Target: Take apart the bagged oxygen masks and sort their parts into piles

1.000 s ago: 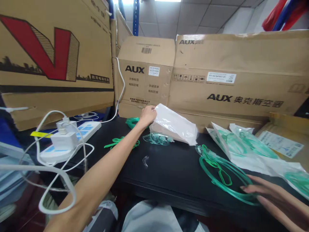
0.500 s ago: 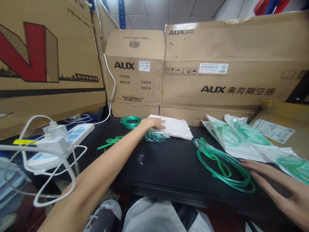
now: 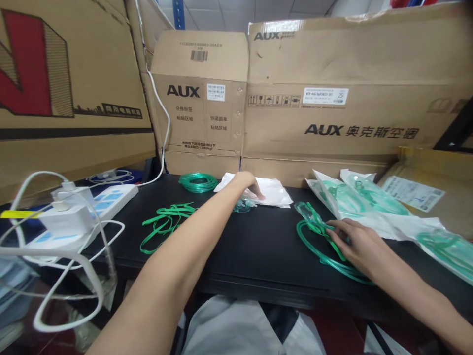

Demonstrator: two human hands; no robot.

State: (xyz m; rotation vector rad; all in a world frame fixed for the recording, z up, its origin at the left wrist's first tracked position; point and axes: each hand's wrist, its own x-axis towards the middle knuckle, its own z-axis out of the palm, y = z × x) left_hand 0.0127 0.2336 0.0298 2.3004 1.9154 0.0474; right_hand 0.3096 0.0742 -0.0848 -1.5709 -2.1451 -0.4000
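At the back of the black table, my left hand [image 3: 252, 185] rests on a flat white packet [image 3: 275, 191], fingers bent downward and apart, partly hidden behind the hand's back. Just below it lie clear mask pieces [image 3: 243, 205], largely covered by my forearm. On the right, my right hand [image 3: 347, 237] closes its fingertips on the green strap of a clear oxygen mask [image 3: 303, 211]. The mask's coiled green tubing [image 3: 314, 249] curves on the table beneath that hand.
Loose green straps [image 3: 166, 219] and a green tubing coil [image 3: 198, 182] lie left of my left arm. Packaged masks [image 3: 345, 195] sit at the right. A power strip [image 3: 113, 199] with white cables stands at the left. Cardboard boxes [image 3: 332, 148] wall the back.
My right hand has moved left from beside the tubing coil onto the mask's strap. The left hand has shifted slightly right on the white packet, its fingers now bent down. The view has moved slightly.
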